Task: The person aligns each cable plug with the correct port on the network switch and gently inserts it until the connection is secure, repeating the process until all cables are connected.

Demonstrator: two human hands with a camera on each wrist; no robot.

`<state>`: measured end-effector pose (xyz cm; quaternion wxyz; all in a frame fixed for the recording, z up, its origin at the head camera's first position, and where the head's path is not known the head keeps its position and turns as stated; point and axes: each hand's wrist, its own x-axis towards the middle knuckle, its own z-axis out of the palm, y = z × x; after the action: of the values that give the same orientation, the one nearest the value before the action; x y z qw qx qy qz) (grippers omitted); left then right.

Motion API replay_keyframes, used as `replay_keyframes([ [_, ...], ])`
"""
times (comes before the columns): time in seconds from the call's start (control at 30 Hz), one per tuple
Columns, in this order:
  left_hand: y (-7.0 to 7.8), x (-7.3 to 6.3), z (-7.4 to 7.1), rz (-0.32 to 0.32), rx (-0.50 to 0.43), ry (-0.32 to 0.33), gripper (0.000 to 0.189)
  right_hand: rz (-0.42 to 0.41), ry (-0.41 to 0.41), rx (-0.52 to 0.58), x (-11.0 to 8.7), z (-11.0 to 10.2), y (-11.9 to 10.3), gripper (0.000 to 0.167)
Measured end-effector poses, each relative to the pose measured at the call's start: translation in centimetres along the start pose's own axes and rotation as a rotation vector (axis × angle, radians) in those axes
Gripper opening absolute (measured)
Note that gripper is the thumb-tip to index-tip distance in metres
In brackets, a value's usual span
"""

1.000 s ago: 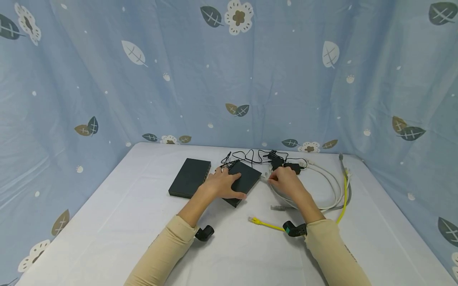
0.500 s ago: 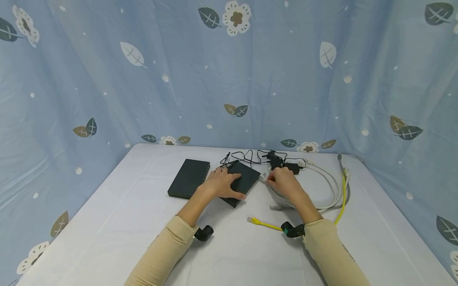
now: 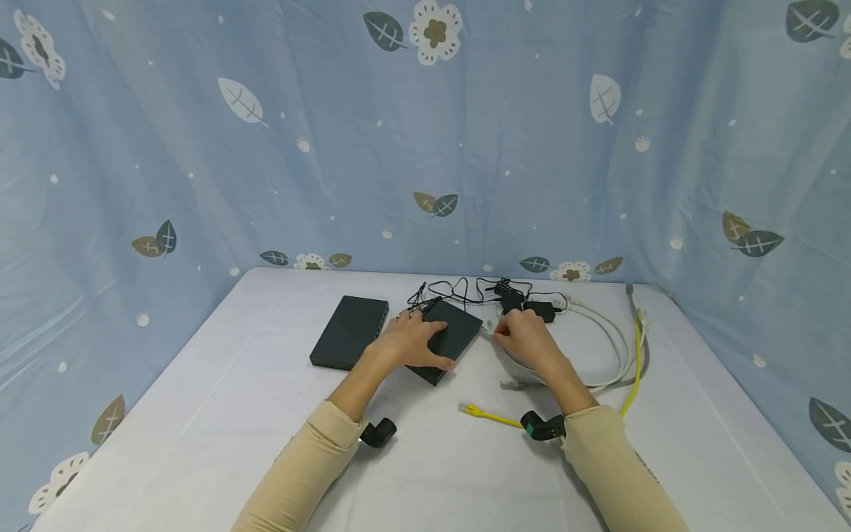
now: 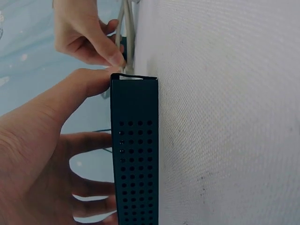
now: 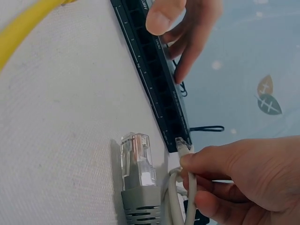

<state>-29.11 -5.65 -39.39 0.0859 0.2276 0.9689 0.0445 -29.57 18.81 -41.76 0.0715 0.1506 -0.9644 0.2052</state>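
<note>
My left hand (image 3: 408, 341) rests on a black network switch (image 3: 459, 329), its fingers spread over the top and the thumb near one corner. In the left wrist view the switch's vented side (image 4: 136, 154) faces me, flat on the table. My right hand (image 3: 528, 340) pinches a white network cable (image 5: 191, 187) between thumb and fingers. The cable's clear plug (image 5: 181, 144) is at the end port of the switch's row of ports. Whether it is fully seated I cannot tell.
A second black switch (image 3: 350, 332) lies to the left. Black power adapters (image 3: 538, 311) with thin cords lie behind. Other cables lie around the right arm: a yellow one (image 3: 488, 415) and a grey one whose plug (image 5: 139, 161) is close below the right hand.
The head view has shifted slightly. Between a second and half a second ago my right hand moved a little left towards the switch; since then both hands stay nearly still.
</note>
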Motion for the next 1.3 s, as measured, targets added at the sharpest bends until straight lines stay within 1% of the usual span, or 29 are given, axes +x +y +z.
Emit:
replay_keyframes([
  [0.3, 0.07, 0.15, 0.08, 0.008, 0.01, 0.005, 0.085, 0.021, -0.001, -0.017, -0.13, 0.02, -0.38, 0.01],
  [0.53, 0.08, 0.13, 0.1, 0.017, 0.012, 0.015, 0.084, 0.039, -0.018, -0.034, -0.18, 0.04, -0.55, 0.009],
  [0.87, 0.24, -0.04, 0.09, 0.018, 0.036, 0.013, 0.083, 0.046, -0.022, -0.022, -0.45, -0.15, -0.79, 0.009],
  [1.03, 0.24, -0.04, 0.16, 0.008, 0.022, 0.008, 0.083, 0.039, -0.018, -0.005, -0.47, -0.12, -0.67, 0.008],
  [1.3, 0.02, 0.08, 0.26, 0.018, 0.007, 0.014, 0.083, 0.037, -0.024, -0.002, -0.24, 0.03, -0.76, 0.009],
])
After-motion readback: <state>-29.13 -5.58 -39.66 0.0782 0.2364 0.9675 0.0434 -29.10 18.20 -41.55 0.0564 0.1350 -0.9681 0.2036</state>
